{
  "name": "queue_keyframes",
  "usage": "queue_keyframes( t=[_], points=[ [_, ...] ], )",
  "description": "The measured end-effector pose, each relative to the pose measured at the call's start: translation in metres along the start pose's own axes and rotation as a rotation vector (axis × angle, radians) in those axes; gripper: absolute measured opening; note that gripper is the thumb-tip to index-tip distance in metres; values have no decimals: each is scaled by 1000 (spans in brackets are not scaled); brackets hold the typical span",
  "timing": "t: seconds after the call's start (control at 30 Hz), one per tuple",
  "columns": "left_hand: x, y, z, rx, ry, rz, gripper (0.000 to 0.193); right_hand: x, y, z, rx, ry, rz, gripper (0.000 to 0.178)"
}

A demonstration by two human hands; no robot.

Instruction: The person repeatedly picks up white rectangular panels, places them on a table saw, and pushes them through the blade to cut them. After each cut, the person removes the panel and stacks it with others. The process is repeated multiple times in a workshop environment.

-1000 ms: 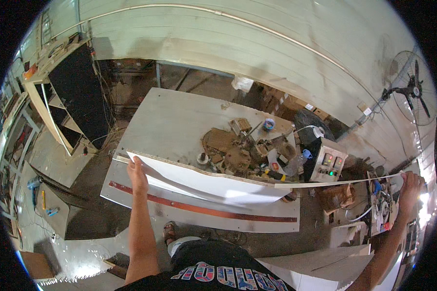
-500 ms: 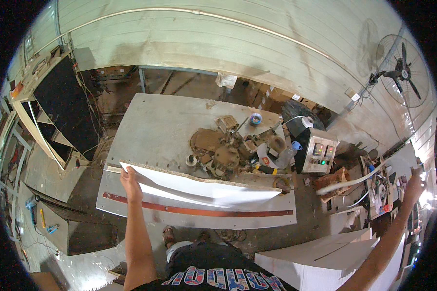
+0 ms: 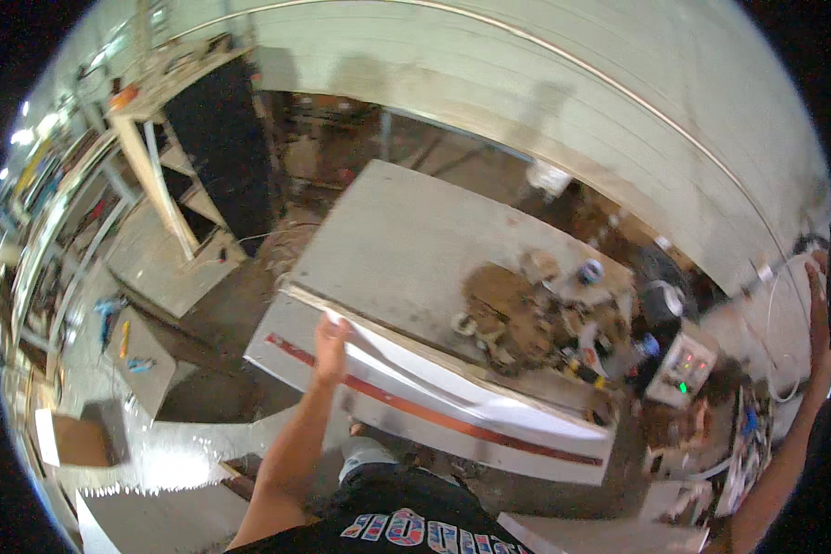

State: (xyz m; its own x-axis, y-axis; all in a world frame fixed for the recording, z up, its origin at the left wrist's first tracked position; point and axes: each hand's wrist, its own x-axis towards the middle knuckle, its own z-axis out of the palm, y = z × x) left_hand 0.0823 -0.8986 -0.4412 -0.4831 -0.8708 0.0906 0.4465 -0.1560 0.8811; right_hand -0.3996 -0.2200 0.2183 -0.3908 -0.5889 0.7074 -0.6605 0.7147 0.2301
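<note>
My left hand (image 3: 331, 349) is closed round the upper left end of a long white board (image 3: 434, 362), its thumb over the white face. The board stands on its long edge along the front of a grey worktable (image 3: 388, 222), with a rough brown upper edge. A reddish-brown strip (image 3: 434, 415) runs along the table in front of it. My right hand (image 3: 819, 309) is raised far out at the right rim, blurred, so its grip is unclear. Beside it a thin white loop (image 3: 774, 342) hangs against the wall; I cannot tell whether the hand touches it.
Dusty brown clutter (image 3: 517, 309) and a roll of tape (image 3: 590, 271) lie on the table's right part. A control box (image 3: 681, 365) with lit buttons stands beyond. At left are a tall wooden frame with a black side (image 3: 217, 148), a blue power tool (image 3: 109, 309) and grey panels (image 3: 157, 369).
The view has turned left, so the table appears tilted. My right arm has swung outward to the right rim; the long pale strip near it has moved away. My left hand stays on the board.
</note>
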Motion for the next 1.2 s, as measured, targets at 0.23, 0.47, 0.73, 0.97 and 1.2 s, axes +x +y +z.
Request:
queue_keyframes(
  t=[0.23,0.47,0.73,0.97,1.2],
  points=[
    [-7,47,-4,226,-205,-211,52,204,-315,128,319,-108,-92,62],
    [14,66,-21,448,-475,-98,60,349,-659,278,679,-149,-189,18],
    [45,86,-16,359,-627,-89,43,357,-972,468,1036,-492,-275,20],
    [62,77,-15,259,-639,-56,43,308,-1082,534,1057,-584,-106,45],
    [75,70,-26,274,-794,-113,43,319,-1094,573,1164,-1006,-219,80]
  ],
)
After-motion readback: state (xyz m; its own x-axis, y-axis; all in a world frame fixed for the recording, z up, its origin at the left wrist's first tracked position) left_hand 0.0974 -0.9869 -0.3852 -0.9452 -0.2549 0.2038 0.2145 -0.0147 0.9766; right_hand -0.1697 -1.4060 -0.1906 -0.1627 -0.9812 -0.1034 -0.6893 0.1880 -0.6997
